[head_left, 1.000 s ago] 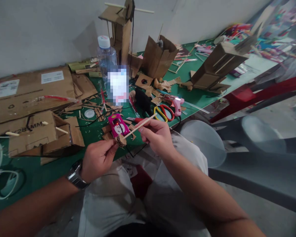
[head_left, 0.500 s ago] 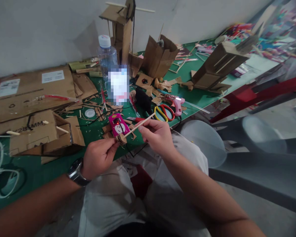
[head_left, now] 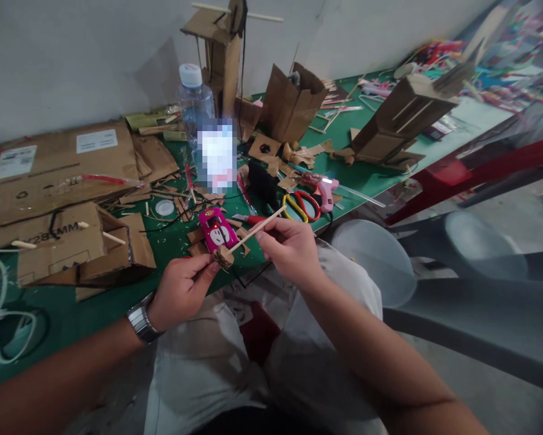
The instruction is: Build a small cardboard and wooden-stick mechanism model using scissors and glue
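Note:
Between my two hands is a thin wooden stick [head_left: 255, 230] with a small round stack of corrugated cardboard [head_left: 224, 257] on its lower left end. My left hand [head_left: 183, 284], with a metal watch at the wrist, pinches the cardboard stack between thumb and fingers. Higher up, my right hand [head_left: 289, 246] grips the stick, whose far end pokes out past the fingers. Just behind the cardboard lies a magenta power socket [head_left: 217, 229] with a red light on. A cutter knife with a red handle [head_left: 252, 219] rests behind the stick.
Red and yellow scissors [head_left: 301, 206] and a pink glue gun [head_left: 327, 194] lie near the table edge. A plastic bottle [head_left: 195, 103] stands behind cardboard scraps. Cardboard constructions [head_left: 293, 103] line the back; a cut box [head_left: 67, 241] sits left. A grey stool [head_left: 374, 260] is at right.
My left hand has turned slightly at the wrist, and the cardboard stack has tilted a little, showing more of its face. My right hand stays nearly in place on the stick.

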Demonstrator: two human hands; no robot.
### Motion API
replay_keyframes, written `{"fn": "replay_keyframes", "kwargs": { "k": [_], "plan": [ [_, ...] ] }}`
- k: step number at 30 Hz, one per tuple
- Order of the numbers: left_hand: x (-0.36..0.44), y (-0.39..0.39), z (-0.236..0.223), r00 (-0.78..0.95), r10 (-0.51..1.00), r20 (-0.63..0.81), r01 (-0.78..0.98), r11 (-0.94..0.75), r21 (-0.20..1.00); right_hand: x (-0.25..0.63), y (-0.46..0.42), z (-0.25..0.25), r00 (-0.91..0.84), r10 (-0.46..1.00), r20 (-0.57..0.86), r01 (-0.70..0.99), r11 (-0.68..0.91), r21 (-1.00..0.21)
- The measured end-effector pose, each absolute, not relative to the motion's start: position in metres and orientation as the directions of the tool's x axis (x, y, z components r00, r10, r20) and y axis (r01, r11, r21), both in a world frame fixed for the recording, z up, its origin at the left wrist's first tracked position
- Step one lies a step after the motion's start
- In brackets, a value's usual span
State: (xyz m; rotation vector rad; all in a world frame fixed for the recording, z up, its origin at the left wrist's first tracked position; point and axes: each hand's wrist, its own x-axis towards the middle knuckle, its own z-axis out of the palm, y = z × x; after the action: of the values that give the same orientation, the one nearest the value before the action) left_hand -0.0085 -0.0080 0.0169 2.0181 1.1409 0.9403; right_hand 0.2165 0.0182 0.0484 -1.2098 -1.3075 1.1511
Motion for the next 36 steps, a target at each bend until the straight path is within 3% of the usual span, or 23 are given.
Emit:
{"fn": "replay_keyframes", "kwargs": {
  "k": [5,10,13,22,28,36],
  "plan": [
    [-0.010,-0.009,0.014,0.368,0.912,0.183,0.385,-0.329,0.862,0.214,0.016,0.047,-0.006,0.996,0.086,0.071,0.087,-0.994],
    [-0.012,-0.009,0.005,0.383,0.920,-0.078,0.157,0.018,0.987,0.214,0.014,0.043,-0.019,0.990,0.137,0.028,0.138,-0.990],
    [-0.013,-0.008,0.002,0.385,0.916,-0.113,0.099,0.081,0.992,0.214,0.012,0.041,-0.036,0.988,0.152,-0.023,0.151,-0.988],
    [-0.016,-0.010,0.008,0.328,0.939,0.103,0.309,-0.210,0.928,0.217,0.013,0.042,-0.049,0.989,0.137,-0.048,0.134,-0.990],
    [-0.014,-0.009,0.012,0.335,0.922,0.192,0.364,-0.315,0.877,0.217,0.012,0.041,-0.078,0.988,0.130,-0.074,0.124,-0.989],
    [-0.014,-0.012,0.012,0.324,0.848,0.420,0.550,-0.530,0.646,0.215,0.016,0.042,-0.042,0.998,0.042,-0.109,0.037,-0.993]
  ]
}}
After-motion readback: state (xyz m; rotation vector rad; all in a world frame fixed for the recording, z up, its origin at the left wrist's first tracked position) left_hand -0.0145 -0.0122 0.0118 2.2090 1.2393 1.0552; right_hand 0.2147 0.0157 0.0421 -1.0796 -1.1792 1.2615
